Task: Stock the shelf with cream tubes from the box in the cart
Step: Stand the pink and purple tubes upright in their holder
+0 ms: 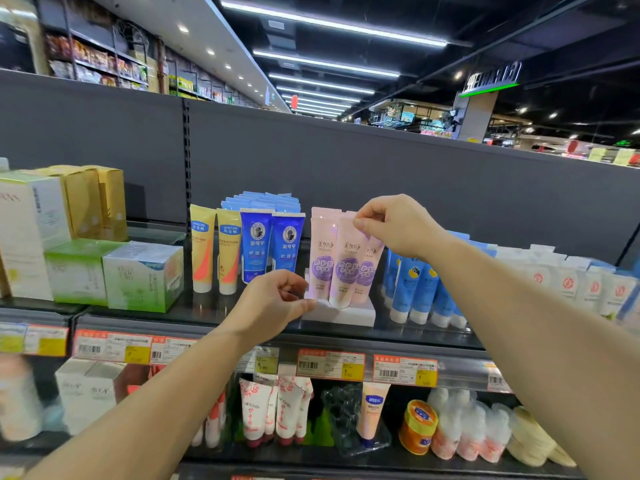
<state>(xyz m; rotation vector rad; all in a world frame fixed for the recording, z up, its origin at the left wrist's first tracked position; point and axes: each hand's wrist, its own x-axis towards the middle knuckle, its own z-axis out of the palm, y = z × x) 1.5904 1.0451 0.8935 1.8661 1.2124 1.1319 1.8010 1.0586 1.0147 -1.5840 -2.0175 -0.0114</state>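
Three pink cream tubes (341,261) with purple labels stand cap-down in a white display tray (349,315) on the top glass shelf (194,315). My right hand (398,225) pinches the top crimp of the middle and right pink tubes. My left hand (277,303) grips the lower end of the leftmost pink tube, at the tray's left edge. The box and the cart are out of view.
Left of the pink tubes stand two blue tubes (272,247), two yellow tubes (214,249), green-and-white boxes (114,275) and gold cartons (100,202). Light-blue tubes (419,289) and white tubes (585,285) stand to the right. Price labels (330,365) line the shelf edge; more tubes and jars fill the lower shelf.
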